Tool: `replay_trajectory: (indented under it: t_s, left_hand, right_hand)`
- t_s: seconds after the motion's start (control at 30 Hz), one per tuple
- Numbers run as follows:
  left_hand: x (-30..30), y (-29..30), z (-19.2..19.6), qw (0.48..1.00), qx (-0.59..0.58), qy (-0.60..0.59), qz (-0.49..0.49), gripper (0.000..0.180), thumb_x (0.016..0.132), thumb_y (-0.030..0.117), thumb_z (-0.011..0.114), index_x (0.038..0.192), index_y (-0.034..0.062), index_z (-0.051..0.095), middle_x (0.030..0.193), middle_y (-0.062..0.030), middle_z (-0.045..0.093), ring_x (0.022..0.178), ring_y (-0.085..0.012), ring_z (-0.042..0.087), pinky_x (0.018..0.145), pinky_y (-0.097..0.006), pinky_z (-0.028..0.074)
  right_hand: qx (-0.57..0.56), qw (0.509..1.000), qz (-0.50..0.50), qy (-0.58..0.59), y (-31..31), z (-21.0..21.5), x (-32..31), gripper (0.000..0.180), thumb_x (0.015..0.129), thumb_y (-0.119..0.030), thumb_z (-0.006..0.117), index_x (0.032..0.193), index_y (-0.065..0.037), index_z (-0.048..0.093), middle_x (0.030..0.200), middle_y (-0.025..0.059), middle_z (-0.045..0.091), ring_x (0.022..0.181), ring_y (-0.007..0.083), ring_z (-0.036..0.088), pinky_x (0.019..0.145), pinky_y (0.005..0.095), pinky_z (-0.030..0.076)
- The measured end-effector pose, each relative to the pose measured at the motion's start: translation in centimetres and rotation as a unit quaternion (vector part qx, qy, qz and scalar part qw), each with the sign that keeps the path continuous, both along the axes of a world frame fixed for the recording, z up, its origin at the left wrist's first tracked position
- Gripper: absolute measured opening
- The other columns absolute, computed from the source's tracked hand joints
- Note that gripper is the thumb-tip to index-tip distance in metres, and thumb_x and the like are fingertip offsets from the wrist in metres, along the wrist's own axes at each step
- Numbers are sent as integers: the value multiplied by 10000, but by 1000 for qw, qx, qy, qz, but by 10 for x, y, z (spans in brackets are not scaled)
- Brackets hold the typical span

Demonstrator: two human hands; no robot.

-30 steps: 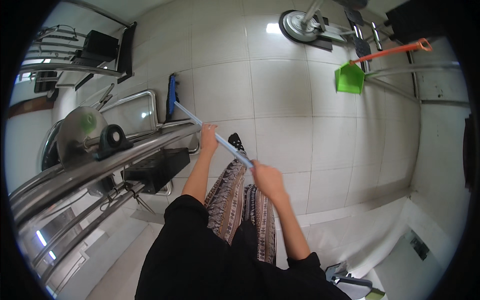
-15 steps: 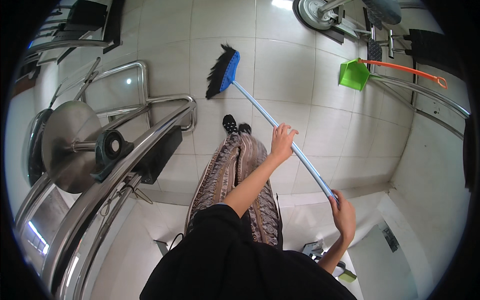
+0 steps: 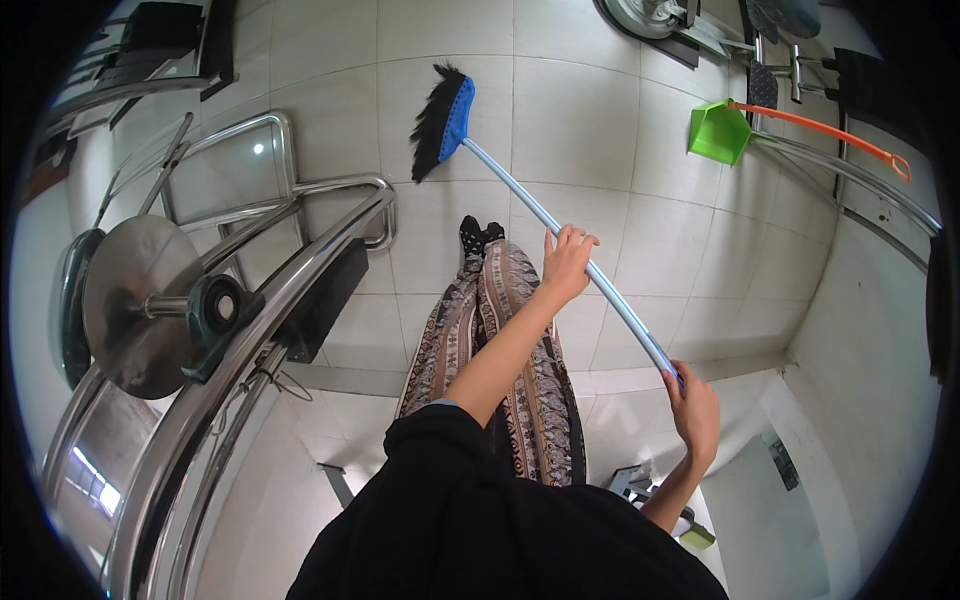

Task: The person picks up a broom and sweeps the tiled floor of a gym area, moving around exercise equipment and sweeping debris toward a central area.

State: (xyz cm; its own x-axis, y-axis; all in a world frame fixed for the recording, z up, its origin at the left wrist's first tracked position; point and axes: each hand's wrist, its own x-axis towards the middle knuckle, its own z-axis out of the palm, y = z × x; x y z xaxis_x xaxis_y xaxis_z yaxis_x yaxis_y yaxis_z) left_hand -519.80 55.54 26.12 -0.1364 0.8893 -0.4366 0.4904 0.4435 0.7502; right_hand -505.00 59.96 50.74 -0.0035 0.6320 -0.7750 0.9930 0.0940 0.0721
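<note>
A broom with a blue head and black bristles (image 3: 445,120) rests on the pale tiled floor ahead of my feet. Its light blue handle (image 3: 620,305) slants down to the right. My left hand (image 3: 565,262) is wrapped round the middle of the handle, arm stretched forward over my patterned trousers (image 3: 500,340). My right hand (image 3: 692,408) grips the handle's upper end, low at the right near my hip. My dark-socked feet (image 3: 478,235) stand just behind the broom head.
A green dustpan (image 3: 718,130) with a long orange handle (image 3: 830,135) leans at the upper right by metal frames. Steel rails (image 3: 290,270) and a machine with a round metal disc (image 3: 140,300) fill the left. A wheel base (image 3: 650,15) sits at the top.
The broom head has swung from beside the steel rails at the left to the floor ahead of my feet. My right hand has drawn back to the lower right with the handle's end.
</note>
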Motion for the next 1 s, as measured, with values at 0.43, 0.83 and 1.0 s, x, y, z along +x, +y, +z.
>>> replay_trajectory:
  t_s: [0.43,0.83,1.0]
  left_hand:
    - [-9,1,2,999,15,11,-26,480,619,-21,600,1063,137,507,1085,-75,470,1182,-272,350,1010,-558,192]
    - [-65,4,17,997,63,44,11,372,640,0,594,985,122,529,933,-67,531,1090,-262,434,1016,-474,221]
    - [-109,-23,4,988,74,121,56,332,614,41,627,929,119,557,920,-83,554,1025,-275,470,946,-418,301]
  right_hand:
    - [4,1000,9,-9,4,5,-9,302,858,-356,501,955,-92,613,663,169,588,652,359,569,599,416,432]
    - [28,996,46,78,12,14,-55,281,855,-339,517,924,-86,617,600,166,558,573,356,549,542,406,425]
    - [-32,989,115,87,-4,-4,-85,266,870,-317,486,1019,-110,567,604,173,573,585,366,569,549,443,450]
